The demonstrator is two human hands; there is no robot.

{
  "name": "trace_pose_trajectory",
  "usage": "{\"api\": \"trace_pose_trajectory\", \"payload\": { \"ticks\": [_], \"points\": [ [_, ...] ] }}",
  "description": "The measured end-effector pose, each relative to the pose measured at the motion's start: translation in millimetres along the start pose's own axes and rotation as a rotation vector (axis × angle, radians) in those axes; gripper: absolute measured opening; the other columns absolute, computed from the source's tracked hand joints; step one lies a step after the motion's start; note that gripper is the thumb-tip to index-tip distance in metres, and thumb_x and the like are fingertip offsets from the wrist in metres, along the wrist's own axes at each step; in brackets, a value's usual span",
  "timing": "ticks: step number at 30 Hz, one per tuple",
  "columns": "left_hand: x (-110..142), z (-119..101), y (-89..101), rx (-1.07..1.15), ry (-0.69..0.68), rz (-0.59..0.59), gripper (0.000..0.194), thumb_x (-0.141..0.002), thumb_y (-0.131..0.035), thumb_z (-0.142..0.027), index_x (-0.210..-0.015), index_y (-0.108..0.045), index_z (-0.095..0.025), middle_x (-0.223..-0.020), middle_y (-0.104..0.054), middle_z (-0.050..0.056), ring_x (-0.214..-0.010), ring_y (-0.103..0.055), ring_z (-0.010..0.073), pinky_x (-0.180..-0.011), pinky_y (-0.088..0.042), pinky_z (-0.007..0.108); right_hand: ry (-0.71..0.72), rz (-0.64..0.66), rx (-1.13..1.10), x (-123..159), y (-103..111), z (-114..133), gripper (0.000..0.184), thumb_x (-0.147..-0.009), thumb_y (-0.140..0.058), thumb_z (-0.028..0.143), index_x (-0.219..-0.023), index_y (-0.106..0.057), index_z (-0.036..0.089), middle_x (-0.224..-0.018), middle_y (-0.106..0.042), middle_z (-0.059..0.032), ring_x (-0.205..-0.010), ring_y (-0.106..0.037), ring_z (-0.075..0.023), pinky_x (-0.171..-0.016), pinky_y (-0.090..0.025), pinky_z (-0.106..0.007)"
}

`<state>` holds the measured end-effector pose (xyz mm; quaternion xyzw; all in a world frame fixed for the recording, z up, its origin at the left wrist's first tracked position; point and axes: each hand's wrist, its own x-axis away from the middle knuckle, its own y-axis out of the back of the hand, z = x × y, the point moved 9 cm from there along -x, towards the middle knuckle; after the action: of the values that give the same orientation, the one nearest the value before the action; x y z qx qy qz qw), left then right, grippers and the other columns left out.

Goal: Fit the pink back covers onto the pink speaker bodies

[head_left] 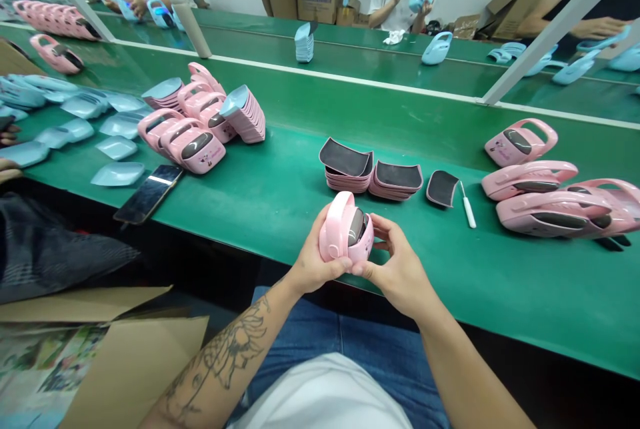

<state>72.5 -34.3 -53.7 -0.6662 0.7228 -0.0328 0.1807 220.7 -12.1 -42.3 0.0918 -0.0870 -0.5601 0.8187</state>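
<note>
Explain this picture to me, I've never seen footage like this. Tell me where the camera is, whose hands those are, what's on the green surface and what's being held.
This single view comes from a camera worn on a person's head, looking forward and down, so the bare hands are that person's own. Their left hand and right hand hold a pink plastic device with a handle-like loop and a grey oval panel. The green bench carries stacked pink pieces with black faces, a white stick, a smartphone, pale blue shells and more pink devices. Beyond it, a co-worker handles a pale blue piece.
</note>
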Motion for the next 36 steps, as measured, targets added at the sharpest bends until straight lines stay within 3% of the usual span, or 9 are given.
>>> {"api": "trace_pose_trajectory", "payload": {
  "ticks": [9, 13, 16, 19, 24, 26, 28, 31, 36],
  "points": [
    [-3.0, 4.2, -0.4, 0.116, 0.055, -0.024, 0.109, -0.064, -0.091, -0.048, -0.156, -0.038, -0.025, -0.150, -0.051, 0.017, -0.137, -0.049, 0.0401, -0.112, -0.043, 0.054, 0.030, 0.022, 0.013, -5.3, -2.8, -0.3, 0.093, -0.067, -0.091, 0.055, -0.143, -0.046, 0.026, -0.147, -0.054, -0.0120, -0.130, -0.056, -0.0323, -0.110, -0.048, -0.052],
    [-4.5, 2.3, -3.2, 0.166, 0.139, -0.036, 0.111, -0.057, -0.096, -0.044, -0.153, -0.044, -0.025, -0.144, -0.057, 0.017, -0.131, -0.056, 0.0392, -0.107, -0.048, 0.052, 0.009, 0.022, 0.075, -4.7, -1.3, 0.0, 0.105, -0.066, -0.088, 0.064, -0.152, -0.039, 0.026, -0.145, -0.051, -0.0147, -0.126, -0.058, -0.0337, -0.105, -0.052, -0.053],
    [-4.7, 4.1, -9.0, 0.180, 0.225, -0.028, 0.094, -0.062, -0.094, -0.035, -0.146, -0.053, -0.022, -0.134, -0.064, 0.015, -0.119, -0.064, 0.0346, -0.100, -0.053, 0.046, 0.012, 0.028, 0.132, -2.4, 1.6, 0.2, 0.105, -0.068, -0.083, 0.071, -0.153, -0.039, 0.027, -0.149, -0.046, -0.0145, -0.124, -0.058, -0.0337, -0.099, -0.055, -0.051],
    [-8.0, 4.8, -8.6, 0.215, 0.221, -0.093, 0.069, -0.072, -0.087, -0.036, -0.134, -0.063, -0.017, -0.123, -0.070, 0.013, -0.110, -0.068, 0.0305, -0.093, -0.056, 0.040, 0.077, -0.001, 0.215, -0.5, 9.5, 5.4, 0.096, -0.077, -0.074, 0.073, -0.154, -0.038, 0.029, -0.151, -0.045, -0.0134, -0.124, -0.056, -0.0328, -0.098, -0.056, -0.050],
    [-14.9, 8.9, -4.3, 0.312, 0.233, -0.212, 0.062, -0.075, -0.083, -0.037, -0.130, -0.062, -0.017, -0.119, -0.071, 0.012, -0.105, -0.069, 0.0271, -0.087, -0.058, 0.035, 0.279, 0.043, 0.482, -0.6, 17.1, 30.0, 0.072, -0.091, -0.069, 0.058, -0.153, -0.043, 0.032, -0.151, -0.044, -0.0116, -0.133, -0.051, -0.0317, -0.110, -0.047, -0.054],
    [-15.9, 12.5, -7.6, 0.343, 0.311, -0.203, 0.059, -0.077, -0.080, -0.040, -0.128, -0.062, -0.016, -0.119, -0.070, 0.013, -0.103, -0.069, 0.0278, -0.083, -0.060, 0.037, 0.396, 0.062, 0.579, -0.8, 17.6, 44.7, 0.069, -0.091, -0.071, 0.053, -0.151, -0.046, 0.031, -0.149, -0.046, -0.0119, -0.137, -0.047, -0.0324, -0.115, -0.042, -0.055],
    [-14.8, 16.8, -12.6, 0.369, 0.407, -0.175, 0.058, -0.080, -0.076, -0.045, -0.129, -0.061, -0.016, -0.118, -0.070, 0.014, -0.099, -0.070, 0.0284, -0.076, -0.062, 0.038, 0.474, 0.090, 0.623, -1.8, 17.2, 55.9, 0.067, -0.092, -0.071, 0.049, -0.152, -0.046, 0.031, -0.145, -0.049, -0.0127, -0.134, -0.050, -0.0325, -0.112, -0.044, -0.054],
    [-11.8, 22.4, -19.5, 0.401, 0.508, -0.131, 0.058, -0.084, -0.071, -0.052, -0.131, -0.060, -0.018, -0.116, -0.070, 0.014, -0.095, -0.071, 0.0275, -0.071, -0.063, 0.040, 0.486, 0.142, 0.650, -6.4, 16.9, 63.3, 0.066, -0.094, -0.069, 0.045, -0.154, -0.045, 0.031, -0.138, -0.054, -0.0131, -0.126, -0.055, -0.0323, -0.106, -0.049, -0.054],
    [-9.8, 26.3, -24.0, 0.381, 0.543, -0.101, 0.065, -0.081, -0.077, -0.053, -0.133, -0.057, -0.019, -0.118, -0.070, 0.015, -0.097, -0.072, 0.0282, -0.081, -0.063, 0.047, 0.410, 0.202, 0.648, -14.3, 18.3, 64.9, 0.067, -0.093, -0.072, 0.038, -0.154, -0.045, 0.032, -0.126, -0.058, -0.0101, -0.117, -0.058, -0.0294, -0.099, -0.054, -0.049]
  ]
}}
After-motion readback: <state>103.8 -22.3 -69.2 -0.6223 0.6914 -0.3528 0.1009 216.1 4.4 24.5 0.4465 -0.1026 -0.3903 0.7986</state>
